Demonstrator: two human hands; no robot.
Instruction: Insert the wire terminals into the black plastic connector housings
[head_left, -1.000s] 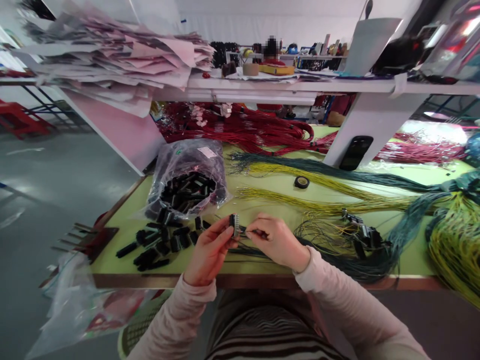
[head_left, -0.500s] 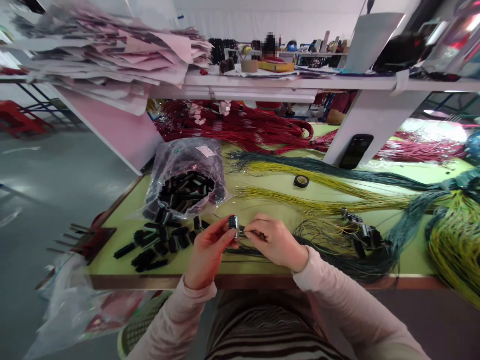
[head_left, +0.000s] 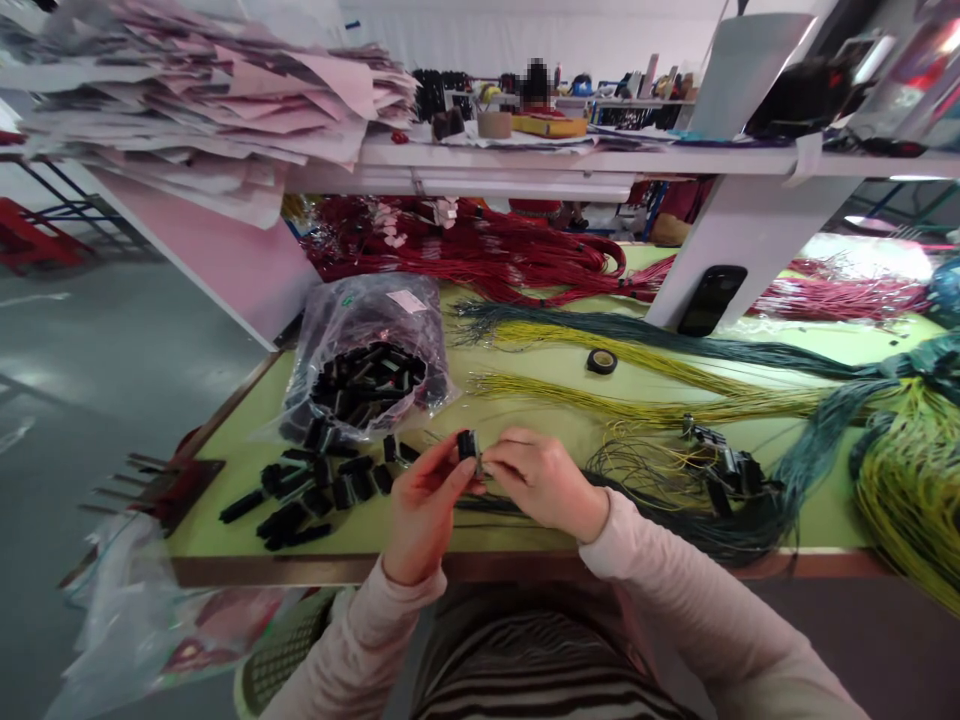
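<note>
My left hand (head_left: 426,500) pinches a small black connector housing (head_left: 468,444) between thumb and fingers, held upright above the green table's (head_left: 225,520) front edge. My right hand (head_left: 541,478) is closed right beside it, fingertips pinching a thin dark wire at the connector's back. Dark wires (head_left: 495,500) trail down from the connector under my right hand onto the table. Several loose black connectors (head_left: 315,492) lie just left of my left hand.
A clear plastic bag of black connectors (head_left: 367,362) sits behind the loose ones. Yellow wires (head_left: 645,408), dark green wires (head_left: 757,352) and red wires (head_left: 510,255) lie across the table. A tape roll (head_left: 601,361), a black phone (head_left: 711,300) and finished harnesses (head_left: 724,470) lie to the right. A shelf (head_left: 570,165) hangs overhead.
The hands stay together at the same spot; the connector has turned slightly in my left fingers and my right fingers have pressed closer to its back. The view shifted a little.
</note>
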